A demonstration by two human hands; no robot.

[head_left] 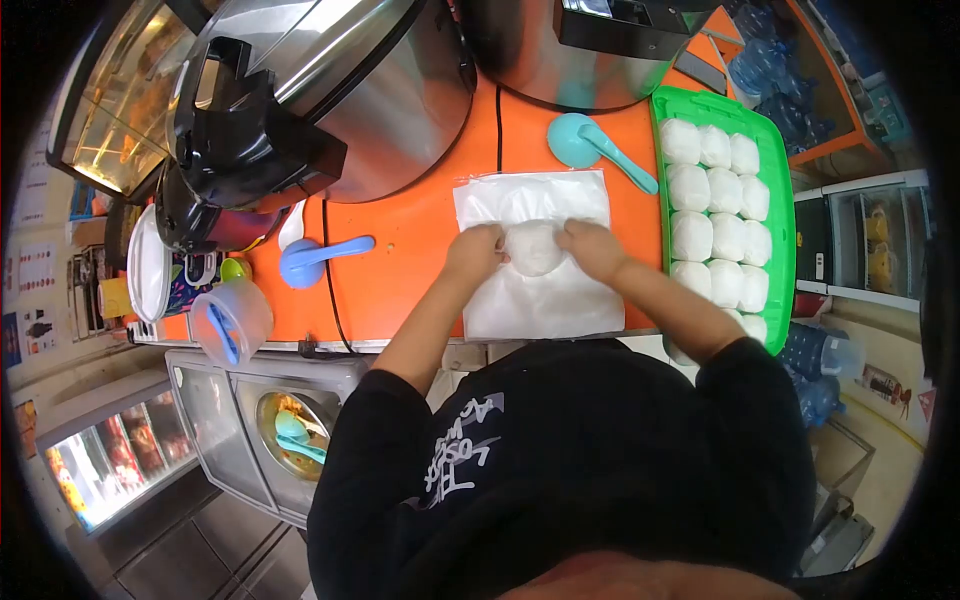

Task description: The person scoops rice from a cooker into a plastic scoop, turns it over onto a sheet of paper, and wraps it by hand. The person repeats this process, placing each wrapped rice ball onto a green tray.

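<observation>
A rounded bundle wrapped in white paper (pixel 535 250) lies on a stack of white paper sheets (pixel 540 310) on the orange counter. My left hand (pixel 477 256) grips the bundle's left side with bent fingers. At its right side, my right hand (pixel 594 249) pinches the wrapping between thumb and fingers. What is inside the paper is hidden. To the right, a green tray (pixel 780 210) holds rows of similar white wrapped bundles (pixel 692 237); my right forearm passes over its near edge.
Two large steel cookers (pixel 390 110) (pixel 510 50) stand at the back. A turquoise scoop (pixel 575 140) and a blue scoop (pixel 302 264) lie on the counter. At left are a clear plastic tub (pixel 255 310) and a black cable (pixel 332 290). Below sits a pot with a ladle (pixel 292 428).
</observation>
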